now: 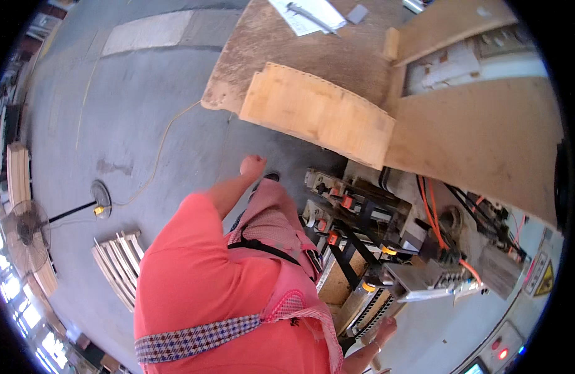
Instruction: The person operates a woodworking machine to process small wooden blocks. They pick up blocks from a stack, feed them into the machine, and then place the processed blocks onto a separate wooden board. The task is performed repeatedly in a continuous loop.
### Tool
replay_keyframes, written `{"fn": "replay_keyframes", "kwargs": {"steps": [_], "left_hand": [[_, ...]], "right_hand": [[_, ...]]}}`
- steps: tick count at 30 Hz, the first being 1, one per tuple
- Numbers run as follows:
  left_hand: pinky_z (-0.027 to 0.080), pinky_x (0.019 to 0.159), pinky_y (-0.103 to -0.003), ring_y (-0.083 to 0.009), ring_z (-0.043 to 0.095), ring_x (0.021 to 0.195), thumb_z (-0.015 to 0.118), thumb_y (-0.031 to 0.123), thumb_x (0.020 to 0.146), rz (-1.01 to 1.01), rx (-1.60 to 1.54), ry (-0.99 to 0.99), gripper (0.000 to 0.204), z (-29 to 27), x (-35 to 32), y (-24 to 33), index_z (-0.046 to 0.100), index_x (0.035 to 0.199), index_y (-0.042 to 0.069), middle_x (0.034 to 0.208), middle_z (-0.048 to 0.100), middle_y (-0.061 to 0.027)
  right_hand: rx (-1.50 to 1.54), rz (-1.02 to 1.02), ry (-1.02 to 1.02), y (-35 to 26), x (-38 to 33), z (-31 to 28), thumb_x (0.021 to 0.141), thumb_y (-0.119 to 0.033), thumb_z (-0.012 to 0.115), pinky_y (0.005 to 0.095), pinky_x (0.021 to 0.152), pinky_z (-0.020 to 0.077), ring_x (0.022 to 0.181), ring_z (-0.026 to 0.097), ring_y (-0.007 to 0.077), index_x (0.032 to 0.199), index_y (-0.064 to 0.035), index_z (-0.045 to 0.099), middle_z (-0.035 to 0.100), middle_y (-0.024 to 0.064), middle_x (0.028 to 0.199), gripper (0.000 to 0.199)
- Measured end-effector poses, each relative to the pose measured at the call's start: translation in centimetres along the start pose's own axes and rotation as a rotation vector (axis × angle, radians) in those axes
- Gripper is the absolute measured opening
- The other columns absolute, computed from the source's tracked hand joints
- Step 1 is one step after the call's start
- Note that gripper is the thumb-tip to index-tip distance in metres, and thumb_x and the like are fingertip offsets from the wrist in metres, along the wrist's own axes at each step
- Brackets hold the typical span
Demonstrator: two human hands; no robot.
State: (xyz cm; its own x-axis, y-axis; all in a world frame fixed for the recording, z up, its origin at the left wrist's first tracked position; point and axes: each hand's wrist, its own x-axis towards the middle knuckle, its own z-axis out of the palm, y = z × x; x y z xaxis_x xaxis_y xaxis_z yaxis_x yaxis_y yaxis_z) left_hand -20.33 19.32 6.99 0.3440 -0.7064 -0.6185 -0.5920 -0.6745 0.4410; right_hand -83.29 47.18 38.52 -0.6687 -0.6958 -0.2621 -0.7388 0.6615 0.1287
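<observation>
My left hand point(253, 165) is curled into a loose fist, held out over the grey concrete floor point(131, 112) and holding nothing. It hangs below a curved plywood panel point(318, 112) without touching it. My right hand point(384, 329) is low at the bottom edge, against the front of a metal machine point(387, 249). Its fingers are partly hidden, so I cannot tell whether it grips anything. My coral sleeve and pink checked apron point(275, 230) fill the lower middle.
The machine carries orange cables point(429, 215), clamps and a control panel with a red button point(503, 353). A worn wooden tabletop point(287, 56) holds papers and a calliper point(309, 15). Curved wooden slats point(119, 265) and a standing fan point(25, 234) are on the left, with a yellow cord point(159, 149) across the floor.
</observation>
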Motion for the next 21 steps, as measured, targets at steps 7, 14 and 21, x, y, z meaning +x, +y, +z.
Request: {"fn": "replay_keyframes", "kwargs": {"steps": [7,14,21], "left_hand": [[0.048,0.070,-0.036,-0.0265,0.062,0.076,0.058,0.021,0.083,0.786,-0.170,-0.340,0.020,1.9,-18.9,15.6,0.062,0.093,0.004,0.084,0.063,-0.0152],[0.050,0.058,-0.028,-0.0170,0.061,0.069,0.064,0.008,0.081,1.319,-0.408,-0.615,0.010,10.0,-35.1,27.0,0.061,0.087,0.002,0.083,0.062,-0.0095],[0.044,0.053,-0.026,-0.0162,0.056,0.061,0.062,0.007,0.082,1.266,-0.226,-0.705,0.010,17.4,-40.7,31.3,0.062,0.090,0.003,0.083,0.062,-0.0091]], "right_hand": [[0.153,0.031,0.302,0.6,9.2,-3.0,0.085,-0.023,0.058,0.0367,0.071,0.0500,0.083,0.064,0.0271,0.092,-0.0021,0.066,0.066,0.0156,0.086,0.024],[0.339,-0.176,0.564,3.2,19.9,-7.7,0.071,-0.023,0.073,0.0431,0.084,0.0455,0.095,0.056,0.0355,0.101,-0.0020,0.062,0.061,0.0175,0.099,0.038],[0.246,-0.264,0.554,4.8,30.1,-7.8,0.066,-0.030,0.075,0.0428,0.076,0.0490,0.088,0.060,0.0351,0.094,-0.0021,0.064,0.064,0.0178,0.090,0.041]]}}
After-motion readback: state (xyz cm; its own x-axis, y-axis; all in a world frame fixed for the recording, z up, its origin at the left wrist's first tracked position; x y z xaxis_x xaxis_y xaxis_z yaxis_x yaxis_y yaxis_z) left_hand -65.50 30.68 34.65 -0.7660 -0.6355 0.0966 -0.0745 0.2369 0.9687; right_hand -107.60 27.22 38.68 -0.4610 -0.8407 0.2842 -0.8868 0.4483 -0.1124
